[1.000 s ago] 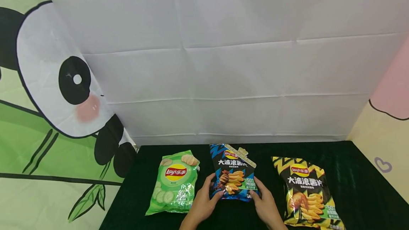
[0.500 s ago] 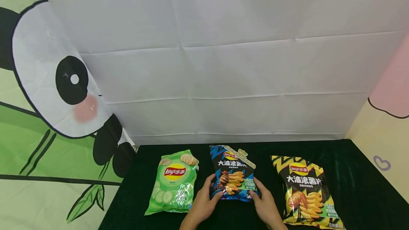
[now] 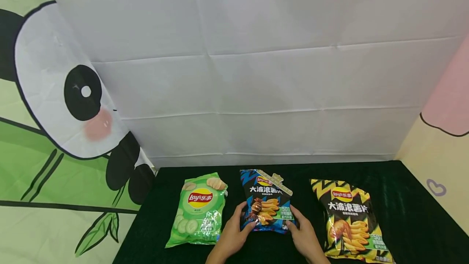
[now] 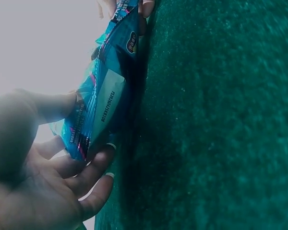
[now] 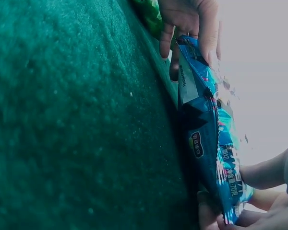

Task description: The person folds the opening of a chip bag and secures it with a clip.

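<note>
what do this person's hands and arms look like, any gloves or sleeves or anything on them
The left hand and right hand are both bare, with no glove, sleeve or bracelet showing up to the picture's lower edge. No ring or marking can be made out on the fingers in view. The arms beyond the wrists are out of frame.

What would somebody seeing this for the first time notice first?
Probably the cartoon panda face at the far left of the head view. Then the blue chip bag, midway along the table, gripped near its lower corners by the left hand and right hand, a pale clip across its upper right corner. A green bag lies to its left, a yellow bag to its right.
</note>
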{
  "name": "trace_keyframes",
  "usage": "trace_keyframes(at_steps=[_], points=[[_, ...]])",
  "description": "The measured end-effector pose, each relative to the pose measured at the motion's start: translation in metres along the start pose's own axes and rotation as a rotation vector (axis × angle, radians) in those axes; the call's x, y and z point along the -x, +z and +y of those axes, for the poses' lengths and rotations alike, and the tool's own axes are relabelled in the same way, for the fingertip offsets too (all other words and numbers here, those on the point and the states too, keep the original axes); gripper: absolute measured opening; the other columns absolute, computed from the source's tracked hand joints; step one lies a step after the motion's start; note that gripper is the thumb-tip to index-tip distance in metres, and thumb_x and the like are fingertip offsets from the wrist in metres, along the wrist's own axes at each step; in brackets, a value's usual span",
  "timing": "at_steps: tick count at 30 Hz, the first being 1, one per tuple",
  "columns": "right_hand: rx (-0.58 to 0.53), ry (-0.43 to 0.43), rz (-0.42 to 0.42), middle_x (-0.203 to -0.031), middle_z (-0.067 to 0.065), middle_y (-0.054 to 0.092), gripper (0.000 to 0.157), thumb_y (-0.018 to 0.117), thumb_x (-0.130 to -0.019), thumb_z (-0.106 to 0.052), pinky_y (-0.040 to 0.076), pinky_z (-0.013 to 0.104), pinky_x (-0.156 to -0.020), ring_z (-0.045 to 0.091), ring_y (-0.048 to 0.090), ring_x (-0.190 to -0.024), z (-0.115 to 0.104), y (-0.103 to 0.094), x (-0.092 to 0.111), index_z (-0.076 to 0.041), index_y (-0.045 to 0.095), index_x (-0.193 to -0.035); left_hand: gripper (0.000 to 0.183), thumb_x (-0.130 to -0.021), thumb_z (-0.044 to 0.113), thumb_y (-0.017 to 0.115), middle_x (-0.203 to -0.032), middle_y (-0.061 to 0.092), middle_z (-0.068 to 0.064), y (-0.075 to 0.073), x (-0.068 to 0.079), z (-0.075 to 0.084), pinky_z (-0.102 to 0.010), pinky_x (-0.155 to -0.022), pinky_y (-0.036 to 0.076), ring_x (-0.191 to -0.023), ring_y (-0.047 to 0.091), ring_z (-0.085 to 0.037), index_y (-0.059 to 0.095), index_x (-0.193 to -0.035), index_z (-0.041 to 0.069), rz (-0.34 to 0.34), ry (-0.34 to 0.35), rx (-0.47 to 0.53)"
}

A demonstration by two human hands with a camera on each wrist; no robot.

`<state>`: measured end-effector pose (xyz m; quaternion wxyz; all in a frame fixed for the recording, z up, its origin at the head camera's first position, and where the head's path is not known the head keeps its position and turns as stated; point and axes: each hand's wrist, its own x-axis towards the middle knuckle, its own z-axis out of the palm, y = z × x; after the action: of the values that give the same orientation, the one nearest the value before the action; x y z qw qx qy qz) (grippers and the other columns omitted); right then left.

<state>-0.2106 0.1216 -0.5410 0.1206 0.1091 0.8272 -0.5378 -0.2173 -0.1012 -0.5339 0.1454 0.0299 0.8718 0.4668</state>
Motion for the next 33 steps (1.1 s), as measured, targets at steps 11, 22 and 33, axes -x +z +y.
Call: trace_keyframes(at_steps=[11,22,33], points=[[0.039,0.033,0.043,-0.138,0.022,0.045,0.069,0.061,-0.090,-0.040,0.046,0.051,-0.091,0.034,0.052,-0.116,0.001,-0.004,0.001,-0.010,0.033,-0.146,0.073,-0.087,0.049,0.060,-0.144,0.044,-0.018,0.004,-0.004,-0.001,-0.062,-0.102,0.037,-0.129,0.045,-0.040,0.025,-0.147,0.026,0.002,0.030,-0.008],[0.072,0.024,0.110,-0.141,0.021,0.040,0.073,0.063,-0.087,-0.046,0.048,0.048,-0.090,0.037,0.049,-0.118,0.003,-0.005,0.002,-0.018,0.030,-0.146,0.087,-0.087,0.048,0.062,-0.157,0.021,-0.014,0.004,-0.008,0.004,-0.064,-0.111,0.023,-0.141,0.028,-0.041,0.010,-0.152,0.025,0.057,0.123,0.019],[0.076,-0.005,0.135,-0.153,0.020,0.028,0.069,0.062,-0.090,-0.039,0.039,0.059,-0.101,0.047,0.038,-0.131,-0.003,-0.013,0.012,-0.020,0.028,-0.147,0.077,-0.091,0.043,0.059,-0.155,0.024,-0.011,0.003,-0.003,0.023,-0.066,-0.108,0.027,-0.138,0.031,-0.037,0.011,-0.151,0.035,0.056,0.185,0.009]])
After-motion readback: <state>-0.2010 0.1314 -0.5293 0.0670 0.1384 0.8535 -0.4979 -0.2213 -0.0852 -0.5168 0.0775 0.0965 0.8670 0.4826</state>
